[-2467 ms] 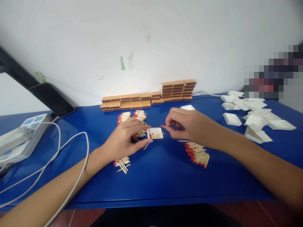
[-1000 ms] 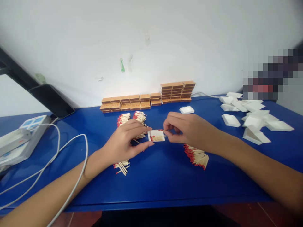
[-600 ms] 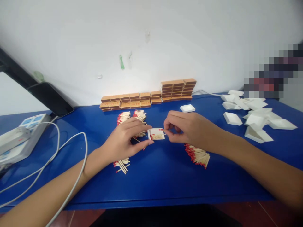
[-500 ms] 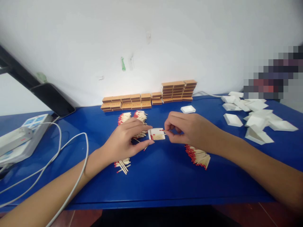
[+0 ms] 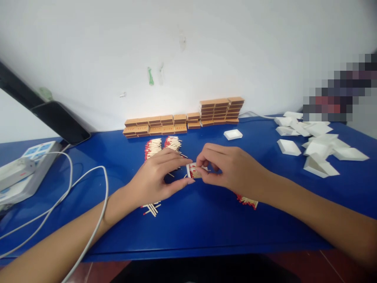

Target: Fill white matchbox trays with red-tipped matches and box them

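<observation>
A small white matchbox tray point(image 5: 188, 173) with red-headed matches point(image 5: 194, 173) in it lies between the thumb and fingertips of my left hand point(image 5: 159, 175), which grips its left end. Over the tray's right side, my right hand point(image 5: 225, 165) is closed in a pinch on a matchstick. Its fingertips hide part of the tray. Behind my left hand are two heaps of matches point(image 5: 153, 147), and a few more poke out below it. Another match pile point(image 5: 247, 201) is partly covered by my right forearm.
Brown matchboxes point(image 5: 167, 129) line the wall, stacked higher at the right point(image 5: 221, 112). One white tray point(image 5: 233, 135) sits apart; many more trays point(image 5: 321, 147) are heaped at right. At left are a power strip point(image 5: 38, 157), a dark phone-like slab point(image 5: 60, 122) and a loose white cable point(image 5: 106, 184).
My right hand has moved left and slightly down, bringing the pinched matchstick over the tray. My left hand still grips the tray. The view has shifted slightly.
</observation>
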Demonstrator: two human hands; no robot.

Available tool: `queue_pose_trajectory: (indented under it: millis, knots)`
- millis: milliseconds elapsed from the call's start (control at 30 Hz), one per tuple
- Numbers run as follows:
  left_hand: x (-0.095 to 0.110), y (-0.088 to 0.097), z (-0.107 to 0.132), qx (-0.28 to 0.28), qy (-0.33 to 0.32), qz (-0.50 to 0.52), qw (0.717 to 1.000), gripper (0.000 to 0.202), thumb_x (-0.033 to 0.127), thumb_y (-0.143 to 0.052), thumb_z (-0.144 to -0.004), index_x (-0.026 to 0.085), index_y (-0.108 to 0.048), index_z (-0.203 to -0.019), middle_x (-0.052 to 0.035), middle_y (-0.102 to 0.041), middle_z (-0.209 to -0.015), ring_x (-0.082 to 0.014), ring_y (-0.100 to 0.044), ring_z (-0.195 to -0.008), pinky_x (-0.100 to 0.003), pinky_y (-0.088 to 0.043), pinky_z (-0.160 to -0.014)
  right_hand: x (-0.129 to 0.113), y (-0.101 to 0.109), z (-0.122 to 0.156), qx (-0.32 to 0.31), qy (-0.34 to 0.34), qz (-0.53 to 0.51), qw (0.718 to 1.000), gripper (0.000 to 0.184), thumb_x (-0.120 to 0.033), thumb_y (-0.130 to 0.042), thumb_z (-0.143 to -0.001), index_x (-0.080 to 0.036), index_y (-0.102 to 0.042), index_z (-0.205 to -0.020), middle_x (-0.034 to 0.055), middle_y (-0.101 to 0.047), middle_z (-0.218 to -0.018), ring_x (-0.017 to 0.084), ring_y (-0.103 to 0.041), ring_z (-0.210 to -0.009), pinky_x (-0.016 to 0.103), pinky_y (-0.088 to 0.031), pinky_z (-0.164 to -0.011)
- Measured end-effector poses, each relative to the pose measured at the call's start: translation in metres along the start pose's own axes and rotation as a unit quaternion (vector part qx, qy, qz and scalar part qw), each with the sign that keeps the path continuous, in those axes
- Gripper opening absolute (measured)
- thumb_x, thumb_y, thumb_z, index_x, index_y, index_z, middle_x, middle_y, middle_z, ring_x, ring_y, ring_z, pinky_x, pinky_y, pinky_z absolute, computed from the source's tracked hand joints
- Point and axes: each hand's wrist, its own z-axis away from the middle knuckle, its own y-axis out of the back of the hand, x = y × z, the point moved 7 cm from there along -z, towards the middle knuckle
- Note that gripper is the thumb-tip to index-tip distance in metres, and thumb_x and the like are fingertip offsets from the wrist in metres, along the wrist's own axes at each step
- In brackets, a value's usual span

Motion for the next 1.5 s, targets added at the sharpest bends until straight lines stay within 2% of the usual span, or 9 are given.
queue_pose_trajectory:
  millis: [133,333,433,567,633,733,867,1267,1500]
  knots:
    - [0.002,0.001,-0.002,0.003,-0.001,-0.004,1.0,0.034,0.029,-0.08,-0.093,0.017,-0.072,-0.124,-0.0117,-0.08,-0.109,-0.026,-0.074,-0.103,-0.044,-0.059,-0.097,0.0,-0.002,0.001,-0.009,0.015,0.028,0.999,0.006,-0.022,-0.06,-0.1,-0.019,-0.063,-0.095,0.0019,-0.065,-0.089,0.013,-0.06,-0.067,0.027,-0.045,-0.063]
    - [-0.005,0.005,0.0,0.013,0.02,-0.032,0.999,0.034,0.033,-0.079,-0.094,0.015,-0.074,-0.123,-0.0119,-0.08,-0.1,-0.0267,-0.073,-0.097,-0.044,-0.059,-0.091,0.013,0.028,-0.002,0.012,-0.002,0.071,0.997,0.013,-0.024,-0.054,-0.101,-0.02,-0.065,-0.095,0.0025,-0.065,-0.084,0.014,-0.058,-0.068,0.028,-0.043,-0.064]
    - [-0.009,0.005,0.002,0.019,0.027,-0.043,0.999,0.034,0.033,-0.079,-0.094,0.015,-0.074,-0.123,-0.0115,-0.08,-0.101,-0.0265,-0.073,-0.098,-0.044,-0.059,-0.092,0.044,0.038,-0.001,-0.084,-0.071,0.085,0.99,0.018,-0.035,-0.059,-0.097,-0.021,-0.069,-0.09,0.0023,-0.067,-0.078,0.016,-0.059,-0.067,0.03,-0.043,-0.062]
    - [-0.012,0.003,0.004,0.007,0.033,-0.045,0.998,0.034,0.033,-0.078,-0.095,0.015,-0.074,-0.124,-0.0114,-0.079,-0.102,-0.0267,-0.073,-0.097,-0.045,-0.058,-0.091,0.088,0.035,0.015,-0.266,-0.188,0.033,0.945,0.021,-0.044,-0.07,-0.086,-0.024,-0.074,-0.09,0.0024,-0.071,-0.079,0.019,-0.065,-0.068,0.031,-0.047,-0.06]
    - [-0.012,0.002,0.004,0.004,0.031,-0.046,0.998,0.034,0.034,-0.077,-0.095,0.015,-0.074,-0.124,-0.0115,-0.079,-0.102,-0.0268,-0.072,-0.098,-0.045,-0.058,-0.091,0.095,0.03,0.023,-0.319,-0.217,0.014,0.922,0.023,-0.044,-0.074,-0.081,-0.024,-0.074,-0.092,0.0025,-0.072,-0.081,0.02,-0.066,-0.071,0.031,-0.049,-0.061]
    - [-0.011,0.003,0.003,0.01,0.023,-0.051,0.998,0.034,0.033,-0.077,-0.095,0.014,-0.074,-0.124,-0.0119,-0.079,-0.101,-0.0266,-0.072,-0.098,-0.044,-0.058,-0.091,0.089,0.02,0.028,-0.357,-0.228,-0.015,0.906,0.022,-0.039,-0.076,-0.076,-0.025,-0.073,-0.092,0.0018,-0.072,-0.081,0.021,-0.067,-0.072,0.032,-0.05,-0.062]
    - [-0.011,0.004,0.002,0.017,0.019,-0.055,0.998,0.034,0.033,-0.077,-0.095,0.014,-0.074,-0.123,-0.0114,-0.078,-0.1,-0.0259,-0.072,-0.097,-0.043,-0.059,-0.089,0.078,0.012,0.03,-0.372,-0.229,-0.041,0.899,0.022,-0.037,-0.075,-0.074,-0.025,-0.073,-0.093,0.0019,-0.072,-0.082,0.021,-0.067,-0.072,0.032,-0.051,-0.061]
    - [-0.012,0.001,0.003,-0.004,0.022,-0.048,0.999,0.035,0.032,-0.077,-0.096,0.013,-0.074,-0.124,-0.0132,-0.079,-0.101,-0.0267,-0.072,-0.097,-0.044,-0.058,-0.089,0.084,0.01,0.033,-0.406,-0.264,-0.028,0.875,0.015,-0.036,-0.068,-0.082,-0.024,-0.074,-0.087,0.0022,-0.075,-0.081,0.02,-0.066,-0.07,0.031,-0.048,-0.061]
    - [-0.015,0.002,0.004,0.006,0.021,-0.058,0.998,0.035,0.033,-0.078,-0.095,0.014,-0.073,-0.124,-0.0125,-0.079,-0.102,-0.0266,-0.072,-0.097,-0.043,-0.058,-0.089,0.085,0.008,0.034,-0.395,-0.262,-0.035,0.88,0.015,-0.038,-0.069,-0.084,-0.023,-0.072,-0.084,0.0015,-0.074,-0.079,0.018,-0.062,-0.067,0.029,-0.044,-0.059]
